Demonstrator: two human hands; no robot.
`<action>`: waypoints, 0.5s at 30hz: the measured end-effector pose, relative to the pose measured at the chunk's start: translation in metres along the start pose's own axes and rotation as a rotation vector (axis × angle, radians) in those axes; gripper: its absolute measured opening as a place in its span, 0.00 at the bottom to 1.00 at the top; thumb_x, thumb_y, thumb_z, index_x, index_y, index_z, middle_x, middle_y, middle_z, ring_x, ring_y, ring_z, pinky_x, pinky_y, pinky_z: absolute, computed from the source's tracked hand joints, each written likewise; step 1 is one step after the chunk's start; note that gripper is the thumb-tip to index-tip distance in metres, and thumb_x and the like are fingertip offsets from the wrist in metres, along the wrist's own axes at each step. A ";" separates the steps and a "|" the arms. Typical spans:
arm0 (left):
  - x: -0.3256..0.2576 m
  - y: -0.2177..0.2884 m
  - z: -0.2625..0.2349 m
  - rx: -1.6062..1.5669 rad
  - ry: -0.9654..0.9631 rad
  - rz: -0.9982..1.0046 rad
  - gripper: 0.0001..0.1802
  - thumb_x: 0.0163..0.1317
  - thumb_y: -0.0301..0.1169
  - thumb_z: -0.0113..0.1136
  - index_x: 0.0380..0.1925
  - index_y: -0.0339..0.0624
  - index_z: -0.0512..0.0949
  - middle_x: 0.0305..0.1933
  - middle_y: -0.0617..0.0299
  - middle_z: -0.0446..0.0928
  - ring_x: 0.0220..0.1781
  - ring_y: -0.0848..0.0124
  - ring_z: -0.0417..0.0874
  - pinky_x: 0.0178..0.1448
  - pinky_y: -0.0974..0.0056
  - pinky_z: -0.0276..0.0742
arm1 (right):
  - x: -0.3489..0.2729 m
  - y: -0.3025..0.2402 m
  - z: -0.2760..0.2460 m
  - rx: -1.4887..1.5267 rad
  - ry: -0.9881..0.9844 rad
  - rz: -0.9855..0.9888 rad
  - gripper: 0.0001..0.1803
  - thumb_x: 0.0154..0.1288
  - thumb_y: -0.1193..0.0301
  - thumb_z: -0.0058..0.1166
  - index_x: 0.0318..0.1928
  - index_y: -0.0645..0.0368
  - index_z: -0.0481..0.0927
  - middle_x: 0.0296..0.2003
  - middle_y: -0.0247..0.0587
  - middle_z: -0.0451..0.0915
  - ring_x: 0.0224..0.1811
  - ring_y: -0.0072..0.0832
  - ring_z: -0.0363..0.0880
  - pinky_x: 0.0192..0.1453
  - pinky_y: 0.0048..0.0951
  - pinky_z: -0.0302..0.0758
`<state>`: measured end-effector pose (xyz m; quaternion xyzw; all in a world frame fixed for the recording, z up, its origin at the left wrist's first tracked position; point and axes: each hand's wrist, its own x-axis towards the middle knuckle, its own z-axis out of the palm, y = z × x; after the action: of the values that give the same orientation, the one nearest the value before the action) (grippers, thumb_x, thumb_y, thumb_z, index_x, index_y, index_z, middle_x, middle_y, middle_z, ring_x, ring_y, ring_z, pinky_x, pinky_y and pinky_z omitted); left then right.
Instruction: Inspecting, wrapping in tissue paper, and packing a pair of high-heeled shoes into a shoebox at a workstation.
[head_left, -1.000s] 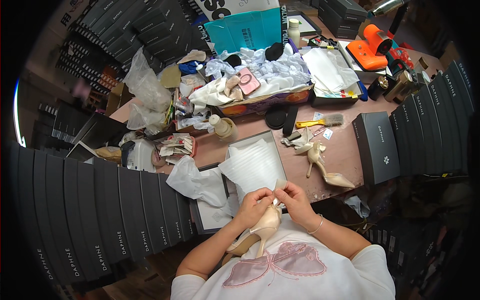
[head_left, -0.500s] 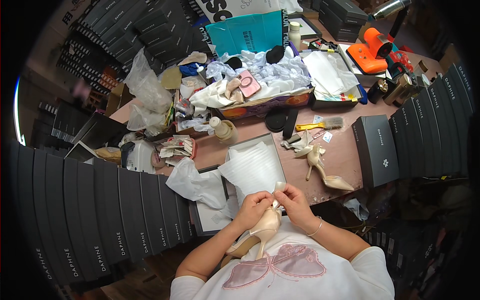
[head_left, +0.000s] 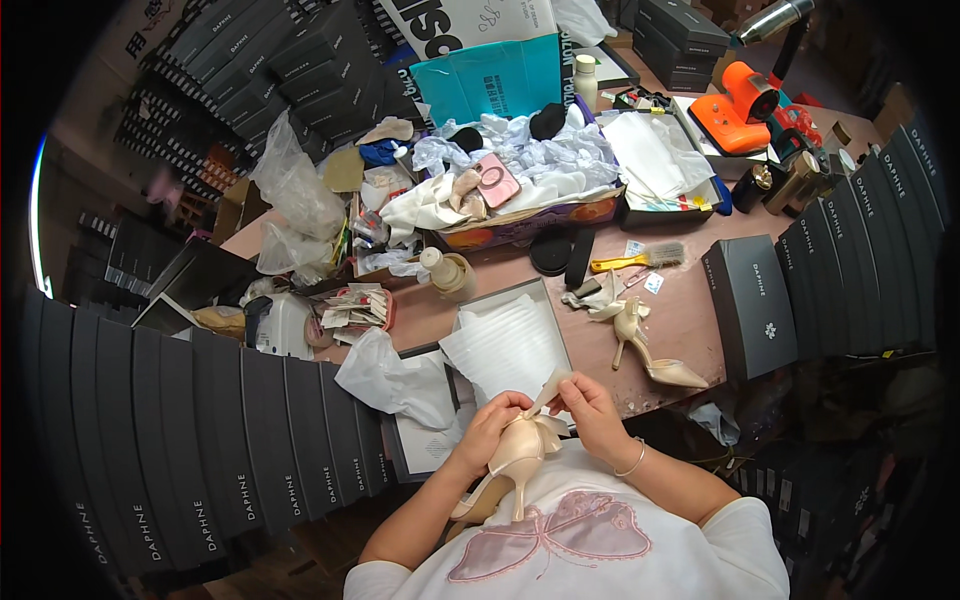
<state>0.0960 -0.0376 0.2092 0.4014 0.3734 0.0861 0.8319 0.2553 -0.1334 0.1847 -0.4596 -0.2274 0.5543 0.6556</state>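
Note:
A cream satin high-heeled shoe (head_left: 521, 450) rests against my body, heel toward me. My left hand (head_left: 492, 425) is closed at the shoe's ankle end, its fingertips at the base of the ribbon. Between thumb and fingers, my right hand (head_left: 594, 408) pinches the cream ribbon (head_left: 546, 391) and draws it out up and to the right. Part of a bow hangs on the shoe's right side. On the table to the right lies a matching shoe (head_left: 646, 347) on its side. An open shoe box with white foam wrap (head_left: 505, 345) sits just beyond my hands.
Dark shoe boxes (head_left: 210, 440) line the left side, and more (head_left: 860, 260) stand at the right beside a single box (head_left: 750, 310). Further back are a brush with a yellow handle (head_left: 625, 261), a pump bottle (head_left: 447, 272), and a carton of crumpled tissue (head_left: 530, 220).
My right hand has drawn the ribbon out longer. A loop of the bow now shows beside the shoe, and my left hand has shifted slightly left along its top.

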 end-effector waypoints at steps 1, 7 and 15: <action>-0.001 0.001 0.000 -0.010 0.005 -0.013 0.14 0.63 0.30 0.41 0.44 0.37 0.71 0.39 0.63 0.73 0.37 0.79 0.74 0.42 0.74 0.72 | 0.001 0.000 0.000 -0.012 -0.008 -0.007 0.15 0.73 0.63 0.44 0.40 0.62 0.76 0.32 0.33 0.77 0.35 0.18 0.73 0.43 0.21 0.72; -0.002 0.000 -0.008 0.009 -0.030 -0.030 0.16 0.64 0.32 0.41 0.47 0.36 0.71 0.40 0.60 0.76 0.37 0.78 0.76 0.43 0.73 0.73 | 0.007 -0.001 0.002 -0.024 -0.053 0.014 0.14 0.73 0.63 0.43 0.44 0.62 0.75 0.34 0.35 0.78 0.37 0.19 0.75 0.45 0.22 0.73; -0.006 0.003 -0.011 -0.233 -0.050 0.004 0.16 0.64 0.31 0.41 0.46 0.36 0.74 0.46 0.56 0.75 0.42 0.72 0.78 0.47 0.68 0.75 | -0.001 -0.035 0.026 -0.021 -0.225 -0.085 0.25 0.69 0.73 0.49 0.64 0.64 0.62 0.53 0.45 0.72 0.52 0.25 0.75 0.57 0.27 0.72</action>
<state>0.0851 -0.0321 0.2101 0.3047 0.3392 0.1206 0.8818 0.2524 -0.1244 0.2270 -0.3911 -0.3247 0.5717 0.6440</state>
